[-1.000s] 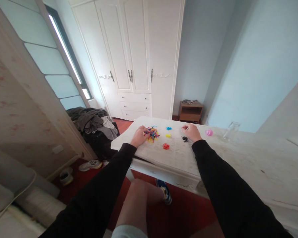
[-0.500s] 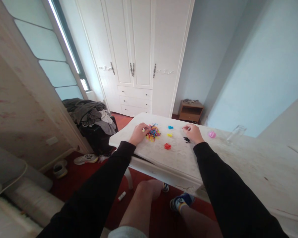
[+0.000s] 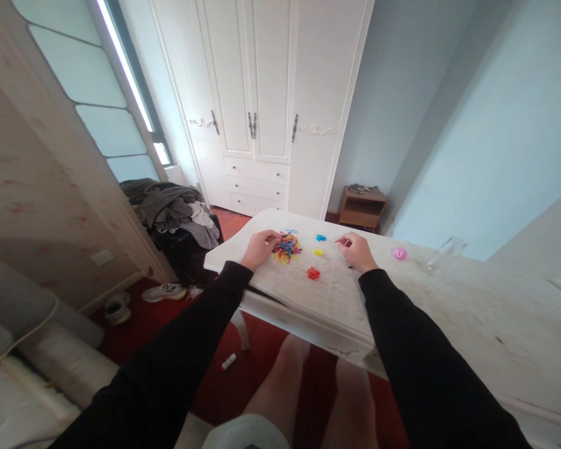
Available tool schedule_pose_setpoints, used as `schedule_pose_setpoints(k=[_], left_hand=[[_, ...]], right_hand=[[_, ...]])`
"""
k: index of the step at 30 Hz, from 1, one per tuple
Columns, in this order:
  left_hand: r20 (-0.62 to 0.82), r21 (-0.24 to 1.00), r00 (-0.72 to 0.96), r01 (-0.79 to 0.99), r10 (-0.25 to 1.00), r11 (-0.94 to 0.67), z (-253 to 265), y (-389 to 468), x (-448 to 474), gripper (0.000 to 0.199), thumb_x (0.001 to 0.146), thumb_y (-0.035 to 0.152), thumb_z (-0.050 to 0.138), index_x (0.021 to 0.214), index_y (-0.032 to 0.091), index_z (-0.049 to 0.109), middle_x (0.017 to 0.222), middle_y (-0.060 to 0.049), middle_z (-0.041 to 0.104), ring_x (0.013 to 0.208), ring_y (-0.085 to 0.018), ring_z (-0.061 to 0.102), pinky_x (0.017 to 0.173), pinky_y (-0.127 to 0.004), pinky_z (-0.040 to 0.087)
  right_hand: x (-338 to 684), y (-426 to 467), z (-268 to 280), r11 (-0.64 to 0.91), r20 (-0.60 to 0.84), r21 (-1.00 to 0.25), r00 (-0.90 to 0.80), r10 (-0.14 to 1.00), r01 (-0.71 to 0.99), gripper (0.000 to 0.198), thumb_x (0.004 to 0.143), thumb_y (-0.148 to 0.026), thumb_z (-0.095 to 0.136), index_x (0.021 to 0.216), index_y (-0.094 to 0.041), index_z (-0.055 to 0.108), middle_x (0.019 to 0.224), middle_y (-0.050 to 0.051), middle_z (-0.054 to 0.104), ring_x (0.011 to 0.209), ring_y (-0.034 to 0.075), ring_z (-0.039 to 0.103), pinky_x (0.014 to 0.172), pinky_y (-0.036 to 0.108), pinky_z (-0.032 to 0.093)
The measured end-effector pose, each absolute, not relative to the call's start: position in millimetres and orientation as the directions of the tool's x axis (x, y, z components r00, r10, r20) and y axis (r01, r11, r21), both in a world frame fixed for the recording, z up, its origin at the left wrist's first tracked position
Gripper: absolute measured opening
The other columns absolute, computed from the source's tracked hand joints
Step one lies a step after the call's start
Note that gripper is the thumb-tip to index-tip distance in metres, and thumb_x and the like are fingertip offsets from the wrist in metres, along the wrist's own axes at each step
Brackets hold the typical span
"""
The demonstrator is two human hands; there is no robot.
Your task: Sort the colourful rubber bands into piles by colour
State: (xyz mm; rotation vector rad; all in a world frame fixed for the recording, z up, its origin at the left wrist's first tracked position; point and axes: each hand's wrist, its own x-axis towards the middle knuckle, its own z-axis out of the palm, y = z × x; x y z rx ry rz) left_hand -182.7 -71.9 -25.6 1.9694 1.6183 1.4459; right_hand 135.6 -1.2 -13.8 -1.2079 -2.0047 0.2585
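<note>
A mixed pile of small coloured loop-like pieces [image 3: 287,248] lies on the white table [image 3: 318,305]; their exact kind is too small to tell. My left hand [image 3: 260,247] rests at the pile's left edge, its fingers pinched together at the pieces. Right of the pile are small groups of one colour: blue pieces [image 3: 321,238], yellow pieces [image 3: 318,252] and red pieces [image 3: 313,273]. My right hand [image 3: 356,251] is closed in a pinch right of the blue and yellow groups. It hides most of the black pieces. Whatever either hand pinches cannot be made out.
Farther right on the tabletop are a pink round object [image 3: 399,253] and a clear glass container [image 3: 447,254]. Beyond the table stand a white wardrobe [image 3: 271,81] and a small brown cabinet [image 3: 363,209]. Heaped clothes [image 3: 172,206] sit at the left.
My right hand has shifted slightly left, and its fingers now cover most of the black pieces. My left hand stays by the mixed pile. My legs have moved beneath the table.
</note>
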Motion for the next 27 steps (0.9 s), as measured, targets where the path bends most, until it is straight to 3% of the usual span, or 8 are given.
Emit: schedule_pose_setpoints(k=[10,15,18,21,24,27], left_hand=[[0.557,0.710,-0.097,0.571,0.824,-0.412,-21.4,-78.2,-182.4,0.022,0.087,0.036,0.067,0.089,0.017,0.077,0.086,-0.008,0.080,0.083,-0.022,0.073,0.084,-0.035,0.057],[0.545,0.715,0.051,0.493,0.837,-0.496,3.8,-76.1,-158.0,0.025,0.087,0.039,0.072,0.090,0.015,0.080,0.090,-0.008,0.081,0.080,-0.020,0.072,0.077,-0.031,0.056],[0.536,0.746,0.164,0.366,0.828,-0.555,13.8,-57.6,-124.8,0.024,0.086,0.037,0.072,0.087,0.014,0.079,0.081,-0.007,0.078,0.073,-0.017,0.069,0.071,-0.028,0.055],[0.549,0.804,0.163,0.164,0.819,-0.572,8.6,-28.9,-88.6,0.026,0.082,0.039,0.076,0.082,0.013,0.077,0.079,-0.007,0.077,0.071,-0.016,0.069,0.072,-0.029,0.055],[0.534,0.841,0.139,0.019,0.834,-0.541,-5.0,-4.6,-63.5,0.032,0.076,0.044,0.081,0.079,0.012,0.075,0.075,-0.007,0.075,0.067,-0.016,0.067,0.070,-0.029,0.055],[0.526,0.848,0.141,-0.009,0.839,-0.530,-16.4,6.3,-56.6,0.036,0.074,0.046,0.084,0.080,0.012,0.074,0.070,-0.006,0.073,0.063,-0.014,0.065,0.066,-0.028,0.054]], right_hand=[[122.6,-7.9,-11.8,0.618,0.552,-0.523,-0.320,0.770,0.587,0.016,0.079,-0.019,0.059,0.080,-0.016,0.075,0.079,0.005,0.069,0.073,0.018,0.061,0.074,0.031,0.048],[113.3,-17.1,-8.3,0.636,0.537,-0.587,-0.347,0.769,0.501,0.016,0.083,-0.027,0.064,0.083,-0.017,0.076,0.079,0.006,0.074,0.074,0.019,0.066,0.073,0.031,0.049],[107.6,-22.1,-5.5,0.632,0.543,-0.670,-0.323,0.775,0.389,0.025,0.085,-0.039,0.068,0.095,-0.018,0.077,0.085,0.007,0.078,0.079,0.020,0.070,0.067,0.029,0.050],[107.1,-21.6,-5.6,0.620,0.556,-0.724,-0.276,0.784,0.304,0.033,0.085,-0.045,0.070,0.103,-0.019,0.074,0.089,0.007,0.079,0.079,0.020,0.072,0.063,0.028,0.051],[112.8,-15.2,-8.0,0.594,0.571,-0.751,-0.170,0.804,0.288,0.029,0.082,-0.045,0.072,0.094,-0.019,0.073,0.084,0.008,0.078,0.074,0.021,0.071,0.061,0.030,0.054],[118.5,-8.9,-9.8,0.557,0.544,-0.788,-0.125,0.830,0.262,0.027,0.080,-0.045,0.074,0.085,-0.019,0.073,0.077,0.008,0.077,0.069,0.022,0.071,0.059,0.031,0.057]])
